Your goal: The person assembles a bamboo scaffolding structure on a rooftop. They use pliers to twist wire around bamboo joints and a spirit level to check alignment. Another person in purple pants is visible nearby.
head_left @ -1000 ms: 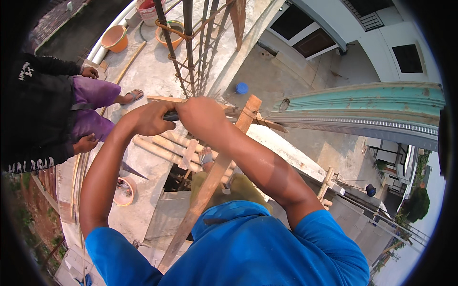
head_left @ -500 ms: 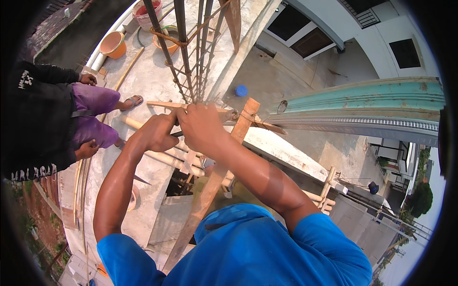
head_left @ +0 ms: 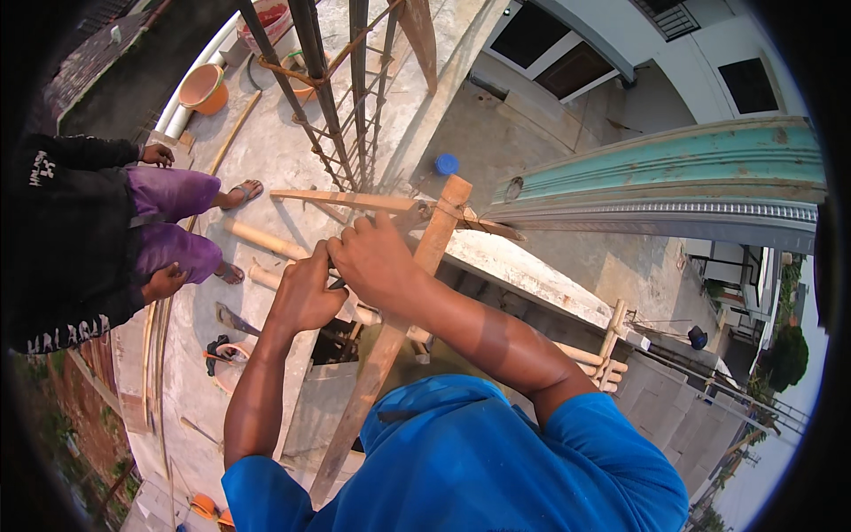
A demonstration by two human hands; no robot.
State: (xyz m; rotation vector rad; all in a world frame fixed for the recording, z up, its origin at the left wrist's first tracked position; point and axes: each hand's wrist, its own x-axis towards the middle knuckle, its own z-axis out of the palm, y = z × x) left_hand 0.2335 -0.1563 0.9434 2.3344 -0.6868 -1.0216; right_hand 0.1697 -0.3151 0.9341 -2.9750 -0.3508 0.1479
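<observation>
I look straight down from high up at my two hands. My left hand (head_left: 304,295) is closed around a thin dark tool or bar that runs between both fists. My right hand (head_left: 377,262) grips the same dark piece, pressed against my left hand, right beside a slanting wooden pole (head_left: 417,284). A horizontal wooden stick (head_left: 341,200) is tied to that pole's top. Upright steel reinforcing bars (head_left: 324,97) with wire ties rise just beyond my hands. What exactly the dark piece is stays hidden by my fingers.
A person in a black top and purple trousers (head_left: 168,222) stands at the left on the concrete slab (head_left: 266,151) below. Orange buckets (head_left: 204,87), bamboo poles (head_left: 264,239), a blue lid (head_left: 446,164) and a green roof edge (head_left: 656,160) lie around. A long drop opens beneath.
My hands have shifted slightly lower and closer together on the dark piece. The view has tilted, so the steel bars and the slab now fill more of the top.
</observation>
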